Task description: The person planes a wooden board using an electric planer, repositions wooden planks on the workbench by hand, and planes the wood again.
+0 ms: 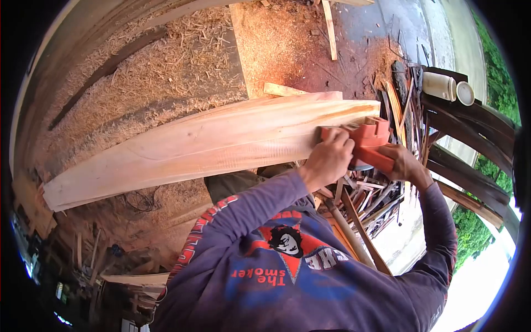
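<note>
A long, pale wooden plank [210, 138] runs across the view, wide in the middle and narrower at its left end. On its right end sits a red-orange electric hand planer [371, 133], which rests on the wood. My left hand [331, 157] is closed over the front part of the planer. Around the rear handle are wrapped the fingers of my right hand [405, 165]. The planer's underside and the spot where it meets the wood are hidden.
Curly wood shavings [182, 61] cover the area beyond the plank. A pile of wood offcuts [381, 202] lies at the right, below the planer. White buckets [440, 86] stand near dark curved beams [470, 130]. A loose wooden strip [330, 30] lies on the floor.
</note>
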Tool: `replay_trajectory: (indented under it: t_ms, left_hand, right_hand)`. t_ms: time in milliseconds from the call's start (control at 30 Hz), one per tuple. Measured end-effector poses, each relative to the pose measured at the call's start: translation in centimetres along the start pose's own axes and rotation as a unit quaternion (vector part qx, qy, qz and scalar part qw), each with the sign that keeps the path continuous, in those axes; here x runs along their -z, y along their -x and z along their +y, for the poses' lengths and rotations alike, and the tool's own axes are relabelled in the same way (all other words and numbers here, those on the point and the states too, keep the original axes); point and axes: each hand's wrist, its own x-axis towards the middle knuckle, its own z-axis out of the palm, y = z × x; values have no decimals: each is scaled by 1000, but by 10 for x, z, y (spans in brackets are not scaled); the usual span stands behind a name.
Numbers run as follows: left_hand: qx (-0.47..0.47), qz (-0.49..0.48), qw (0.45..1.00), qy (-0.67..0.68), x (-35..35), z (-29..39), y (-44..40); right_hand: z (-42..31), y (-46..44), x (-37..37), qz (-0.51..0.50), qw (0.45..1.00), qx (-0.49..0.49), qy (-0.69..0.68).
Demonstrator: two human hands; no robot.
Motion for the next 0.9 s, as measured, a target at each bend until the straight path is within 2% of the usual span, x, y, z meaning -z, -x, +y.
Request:
replay_trajectory:
  t_ms: [67, 200, 267, 300, 433, 600, 700, 767, 900]
  left_hand:
    - [-21, -20, 999, -26, -18, 13, -27]
    - [-9, -25, 999, -32, -28, 14, -32]
    - [-2, -39, 999, -24, -14, 10, -22]
    - [7, -28, 999, -14, -4, 8, -16]
    - [49, 6, 999, 9, 44, 3, 20]
    - [117, 42, 992, -3, 113, -6, 72]
    - [182, 43, 982, -11, 161, -12, 102]
    - [226, 47, 973, -28, 194, -19, 124]
    - [319, 31, 946, -52, 262, -35, 165]
  right_hand:
    - [19, 17, 13, 7, 999, -33, -7]
    - [30, 14, 24, -1, 1000, -11, -2]
    - [23, 6, 21, -53, 998, 9, 26]
    - [17, -1, 16, -47, 998, 40, 20]
    - [-18, -34, -5, -68, 996, 64, 0]
    - [-90, -87, -30, -141, 987, 73, 6]
    - [-142, -121, -51, -109, 987, 118, -11]
    - [-178, -143, -68, -115, 987, 112, -6]
    - [-246, -191, -106, -58, 987, 147, -41]
